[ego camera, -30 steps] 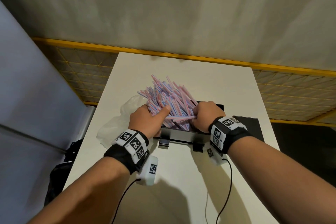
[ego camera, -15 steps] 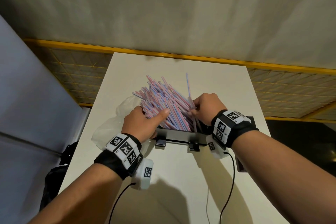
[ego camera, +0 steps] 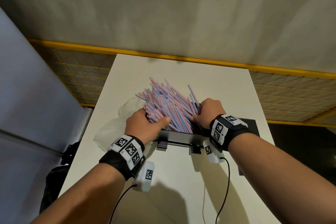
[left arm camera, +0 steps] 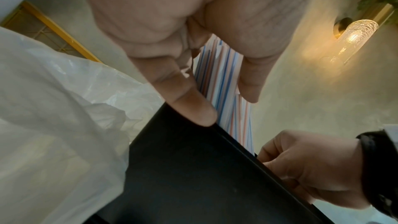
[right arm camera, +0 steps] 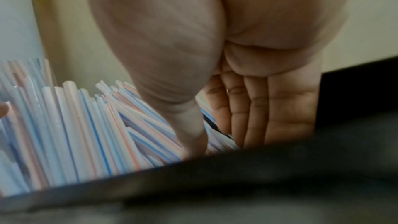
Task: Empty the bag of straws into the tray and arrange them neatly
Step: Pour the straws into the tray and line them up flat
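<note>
A heap of pink, blue and white striped straws (ego camera: 167,107) lies slanted in the black tray (ego camera: 181,135), the far ends sticking out over the table. My left hand (ego camera: 145,123) grips the left side of the heap, with the thumb on top and a bunch of straws (left arm camera: 221,81) between thumb and fingers. My right hand (ego camera: 207,112) is in the tray at the heap's right side. Its fingers (right arm camera: 269,108) point down side by side against the straws (right arm camera: 75,134), with the tips hidden behind the tray wall (right arm camera: 237,176). The clear plastic bag (ego camera: 112,129) lies crumpled left of the tray.
The white table (ego camera: 181,187) has bare room in front of and behind the tray. A flat black panel (ego camera: 249,125) lies to the right of the tray. Wrist cables trail over the near table. A yellow-framed mesh barrier (ego camera: 291,92) runs behind, and a dark bag (ego camera: 54,178) sits on the floor at left.
My right hand held one straw crosswise, swung it upright, and has now come down empty against the heap's right side. The left hand kept its hold on the heap.
</note>
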Demonstrator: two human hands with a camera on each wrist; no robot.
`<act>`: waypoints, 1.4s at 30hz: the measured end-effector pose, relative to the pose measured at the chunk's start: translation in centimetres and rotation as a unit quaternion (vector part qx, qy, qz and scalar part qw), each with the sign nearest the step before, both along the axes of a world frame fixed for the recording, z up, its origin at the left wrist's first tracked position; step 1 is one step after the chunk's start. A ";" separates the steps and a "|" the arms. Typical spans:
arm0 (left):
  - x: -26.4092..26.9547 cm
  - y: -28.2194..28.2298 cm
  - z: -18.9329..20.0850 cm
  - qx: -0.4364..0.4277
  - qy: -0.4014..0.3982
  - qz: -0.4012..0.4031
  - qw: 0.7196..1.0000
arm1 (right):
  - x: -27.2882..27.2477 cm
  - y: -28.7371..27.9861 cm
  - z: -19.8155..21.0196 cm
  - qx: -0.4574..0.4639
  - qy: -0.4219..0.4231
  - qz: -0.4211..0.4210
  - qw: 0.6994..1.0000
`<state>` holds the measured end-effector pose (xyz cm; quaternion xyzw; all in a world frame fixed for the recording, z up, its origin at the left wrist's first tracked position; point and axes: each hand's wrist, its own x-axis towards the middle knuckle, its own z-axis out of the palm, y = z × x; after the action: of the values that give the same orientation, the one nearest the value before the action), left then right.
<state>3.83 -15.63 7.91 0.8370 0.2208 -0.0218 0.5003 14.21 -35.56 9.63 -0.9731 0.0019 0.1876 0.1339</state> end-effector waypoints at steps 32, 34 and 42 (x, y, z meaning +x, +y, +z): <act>0.1 0.2 -0.4 0.014 -0.010 -0.015 1.000 | -0.3 0.4 1.4 0.057 -0.055 0.107 0.991; 0.0 0.2 -0.5 0.012 -0.012 -0.013 1.000 | -0.3 -0.4 1.0 0.076 -0.056 0.084 0.992; 0.3 0.1 -0.6 0.003 -0.013 0.002 1.000 | -0.8 -1.4 1.0 -0.047 0.032 0.077 0.995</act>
<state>4.12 -15.54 7.29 0.8383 0.2157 -0.0093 0.5007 13.38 -36.95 10.60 -0.9690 -0.0603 0.2281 0.0728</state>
